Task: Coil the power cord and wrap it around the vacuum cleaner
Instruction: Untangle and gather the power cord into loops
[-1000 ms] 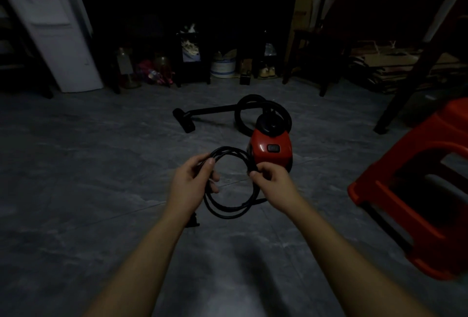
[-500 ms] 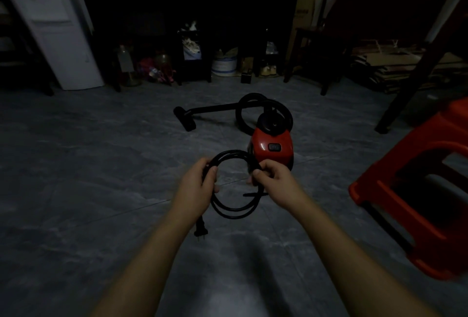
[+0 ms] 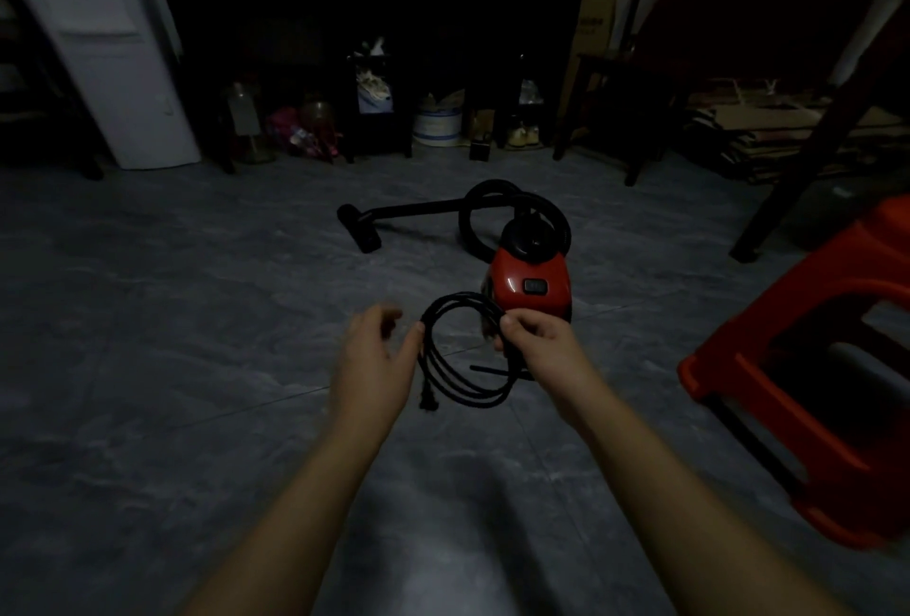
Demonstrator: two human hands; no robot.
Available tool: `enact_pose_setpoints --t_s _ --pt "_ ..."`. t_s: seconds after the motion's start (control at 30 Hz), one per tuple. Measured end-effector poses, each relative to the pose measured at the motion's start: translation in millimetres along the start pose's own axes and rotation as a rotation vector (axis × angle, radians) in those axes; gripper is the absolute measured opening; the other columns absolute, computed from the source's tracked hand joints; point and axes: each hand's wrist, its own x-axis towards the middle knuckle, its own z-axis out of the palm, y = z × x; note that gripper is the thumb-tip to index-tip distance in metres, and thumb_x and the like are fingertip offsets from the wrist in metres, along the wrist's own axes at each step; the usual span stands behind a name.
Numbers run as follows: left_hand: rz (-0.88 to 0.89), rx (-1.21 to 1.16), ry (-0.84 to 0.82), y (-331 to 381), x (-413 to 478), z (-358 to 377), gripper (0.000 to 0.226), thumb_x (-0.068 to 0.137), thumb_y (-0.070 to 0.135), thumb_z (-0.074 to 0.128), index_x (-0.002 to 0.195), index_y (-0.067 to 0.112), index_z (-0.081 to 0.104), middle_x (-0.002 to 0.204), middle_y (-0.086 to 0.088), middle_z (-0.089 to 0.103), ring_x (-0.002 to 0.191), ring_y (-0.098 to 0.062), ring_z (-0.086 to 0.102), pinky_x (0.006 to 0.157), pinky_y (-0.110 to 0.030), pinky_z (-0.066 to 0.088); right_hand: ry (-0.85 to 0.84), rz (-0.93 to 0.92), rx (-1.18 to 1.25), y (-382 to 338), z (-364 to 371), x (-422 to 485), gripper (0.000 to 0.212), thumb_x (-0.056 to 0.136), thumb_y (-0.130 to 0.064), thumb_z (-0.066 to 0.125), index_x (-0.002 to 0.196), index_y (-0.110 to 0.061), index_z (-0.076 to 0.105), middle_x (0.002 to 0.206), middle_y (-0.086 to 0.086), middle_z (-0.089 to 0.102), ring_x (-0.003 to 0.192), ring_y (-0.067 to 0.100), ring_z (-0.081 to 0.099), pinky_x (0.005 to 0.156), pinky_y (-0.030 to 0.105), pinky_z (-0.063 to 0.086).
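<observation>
A small red vacuum cleaner (image 3: 534, 285) stands on the grey floor, its black hose (image 3: 492, 202) looped behind it and the wand with nozzle (image 3: 359, 229) lying to the left. The black power cord (image 3: 458, 379) hangs in several loops just in front of the vacuum. My right hand (image 3: 536, 344) pinches the right side of the coil. My left hand (image 3: 374, 359) is beside the coil's left edge with fingers spread loosely, thumb near the cord, gripping nothing. The plug (image 3: 427, 401) dangles at the coil's lower left.
A red plastic stool (image 3: 807, 384) stands close on the right. A dark wooden leg (image 3: 797, 182) slants behind it. Dark shelves (image 3: 374, 24) with bottles, a bucket and clutter line the back; a white appliance (image 3: 103, 49) stands at the back left.
My left hand has let go of the coil and opened beside it. The coil now hangs from my right hand alone, with the plug swung in toward its lower left.
</observation>
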Motion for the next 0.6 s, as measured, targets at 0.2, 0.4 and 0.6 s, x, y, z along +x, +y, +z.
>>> enact_pose_setpoints --t_s 0.2,0.4,0.6 --pt "-0.003 -0.034 0.006 32 -19 6 0.02 0.089 0.044 0.066 0.077 0.027 0.068 0.07 0.01 0.067 0.065 -0.003 0.064 0.062 -0.036 0.057 0.209 0.02 0.01 6 10 2 0.025 0.1 -0.023 0.055 0.087 -0.011 0.072 0.073 -0.003 0.067 0.069 0.006 0.062 0.061 0.015 0.046" --pt "-0.038 -0.027 0.0 29 -10 3 0.022 0.087 0.042 0.068 0.074 0.025 0.068 0.065 0.008 0.066 0.062 -0.006 0.063 0.058 -0.032 0.054 0.186 -0.081 -0.069 7 22 -6 0.022 0.099 -0.021 0.057 0.088 -0.009 0.072 0.074 -0.001 0.07 0.069 0.002 0.064 0.064 0.014 0.05" --pt "-0.164 -0.213 -0.173 31 -9 10 0.029 0.085 0.054 0.064 0.081 0.026 0.069 0.076 0.005 0.072 0.074 -0.01 0.07 0.064 -0.042 0.06 0.114 -0.178 -0.099 6 38 -17 0.019 0.097 -0.016 0.06 0.086 -0.024 0.072 0.077 0.0 0.073 0.075 0.004 0.068 0.067 0.015 0.052"
